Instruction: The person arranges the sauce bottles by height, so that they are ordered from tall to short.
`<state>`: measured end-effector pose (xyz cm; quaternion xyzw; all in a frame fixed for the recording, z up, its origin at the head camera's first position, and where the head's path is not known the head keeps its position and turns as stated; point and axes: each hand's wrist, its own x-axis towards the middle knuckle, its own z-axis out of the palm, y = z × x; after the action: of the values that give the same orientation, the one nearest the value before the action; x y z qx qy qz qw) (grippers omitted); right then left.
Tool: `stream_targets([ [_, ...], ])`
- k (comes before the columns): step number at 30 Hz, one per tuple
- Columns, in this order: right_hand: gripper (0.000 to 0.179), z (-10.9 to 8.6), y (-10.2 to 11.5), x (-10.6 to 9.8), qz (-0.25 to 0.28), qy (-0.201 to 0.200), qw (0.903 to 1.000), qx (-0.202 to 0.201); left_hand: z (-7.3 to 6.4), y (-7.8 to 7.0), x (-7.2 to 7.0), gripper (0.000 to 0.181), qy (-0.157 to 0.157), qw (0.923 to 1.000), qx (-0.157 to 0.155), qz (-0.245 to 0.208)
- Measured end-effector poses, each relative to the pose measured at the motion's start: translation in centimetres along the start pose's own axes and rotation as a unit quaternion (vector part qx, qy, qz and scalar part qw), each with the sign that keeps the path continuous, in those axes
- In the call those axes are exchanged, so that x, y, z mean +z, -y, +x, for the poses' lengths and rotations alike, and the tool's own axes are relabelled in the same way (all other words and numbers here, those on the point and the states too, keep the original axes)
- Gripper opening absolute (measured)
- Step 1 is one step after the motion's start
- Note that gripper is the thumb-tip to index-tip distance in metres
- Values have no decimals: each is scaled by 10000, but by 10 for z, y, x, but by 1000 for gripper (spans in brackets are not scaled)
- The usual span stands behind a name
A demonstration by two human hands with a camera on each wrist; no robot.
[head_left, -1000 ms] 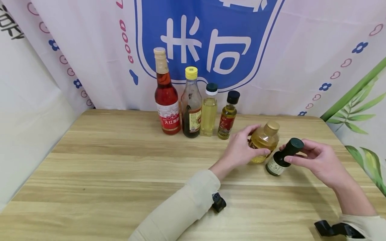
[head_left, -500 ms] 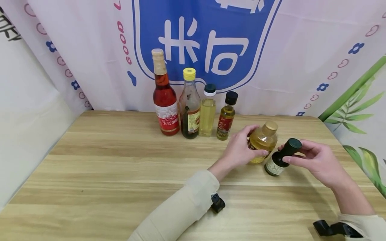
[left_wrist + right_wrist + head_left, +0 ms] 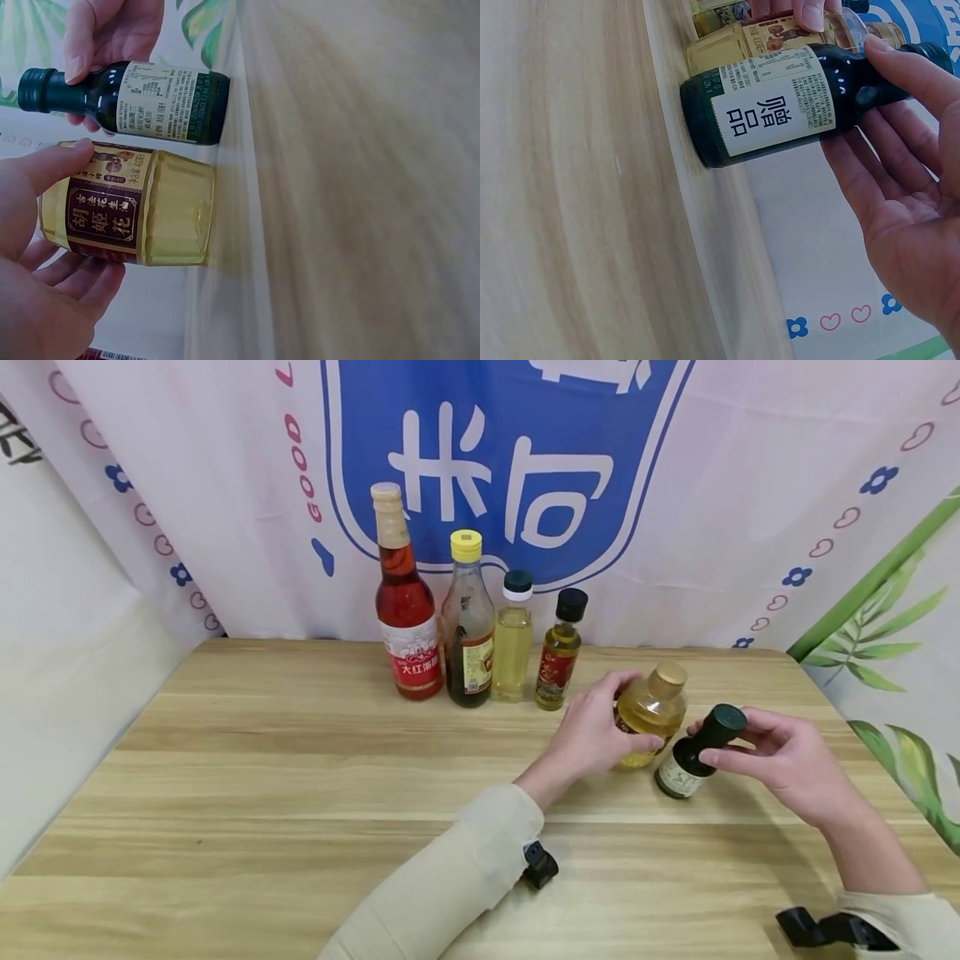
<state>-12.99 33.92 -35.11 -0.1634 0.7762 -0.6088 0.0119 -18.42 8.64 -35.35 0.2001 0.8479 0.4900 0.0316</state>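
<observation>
My left hand (image 3: 596, 731) grips a squat clear bottle of golden cooking oil (image 3: 651, 714) by its sides, thumb in front and fingers behind. Its brown label (image 3: 105, 210) shows in the left wrist view. Just right of it, my right hand (image 3: 795, 764) holds a small dark green glass bottle (image 3: 697, 752) around the neck, between thumb and fingers. A pale label (image 3: 776, 101) with large black characters faces the right wrist camera. Both bottles stand on the wooden table, close beside each other.
Behind and to the left stand a tall red vinegar bottle (image 3: 411, 610), a yellow-capped dark sauce bottle (image 3: 468, 635), a pale oil bottle (image 3: 513, 647) and a black-capped olive oil bottle (image 3: 559, 656). A printed curtain (image 3: 262, 527) hangs along the table's (image 3: 262, 777) back edge.
</observation>
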Motion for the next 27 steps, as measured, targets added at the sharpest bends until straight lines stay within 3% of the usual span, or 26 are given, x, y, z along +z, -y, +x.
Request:
stream_targets([
  [10, 37, 1, 2, 1, 6, 35, 10000, 27, -2, -2, 2, 85, -415, 9991, -32, 78],
  [17, 34, 2, 5, 4, -143, -35, 9998, 151, -1, 2, 2, 82, -1033, 9946, 2, 54],
  [27, 36, 1, 4, 4, -71, -153, 9997, 178, 8, 1, 5, 77, -1896, 9815, -242, 123],
])
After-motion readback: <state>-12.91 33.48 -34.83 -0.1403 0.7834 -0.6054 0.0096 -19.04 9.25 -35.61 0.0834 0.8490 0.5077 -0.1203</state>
